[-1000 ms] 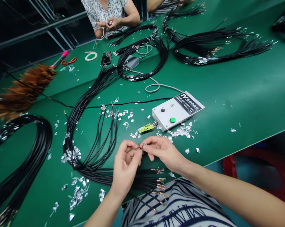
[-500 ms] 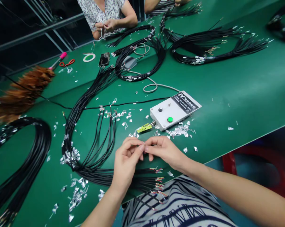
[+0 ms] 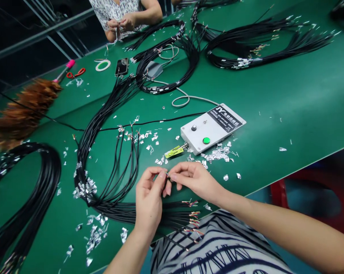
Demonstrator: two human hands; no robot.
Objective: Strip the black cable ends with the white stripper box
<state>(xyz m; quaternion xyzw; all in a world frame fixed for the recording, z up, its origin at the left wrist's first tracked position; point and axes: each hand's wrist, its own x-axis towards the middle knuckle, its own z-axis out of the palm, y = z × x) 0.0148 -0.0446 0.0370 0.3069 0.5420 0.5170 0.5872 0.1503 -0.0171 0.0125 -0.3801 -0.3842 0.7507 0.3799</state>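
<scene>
My left hand (image 3: 150, 194) is closed in a pinch on the end of a black cable (image 3: 166, 180), just above the cable bundle. The fingertips of my right hand (image 3: 193, 180) meet it there, pinching the tiny wires at the cable's tip; the fingers hide most of them. Below my hands lies a bundle of black cables (image 3: 115, 209), its stripped ends (image 3: 194, 219) showing red, white and yellow wires toward my striped shirt. Beyond my hands stands a white control box (image 3: 213, 129) with a green button, a knob and a yellow-green clip (image 3: 174, 152) on its shaft.
Foil scraps (image 3: 217, 154) litter the green table (image 3: 274, 106). Coiled cables (image 3: 46, 182) lie at left and more (image 3: 246, 62) at back right. A phone (image 3: 121, 67), tape roll (image 3: 102, 65), red-handled scissors (image 3: 76, 73) and brown duster (image 3: 29, 110) lie farther back. A co-worker's hands (image 3: 122, 24) work opposite.
My two hands have shifted slightly left, and their fingertips have parted a little, so the dark cable end now shows between them. The view has tilted slightly.
</scene>
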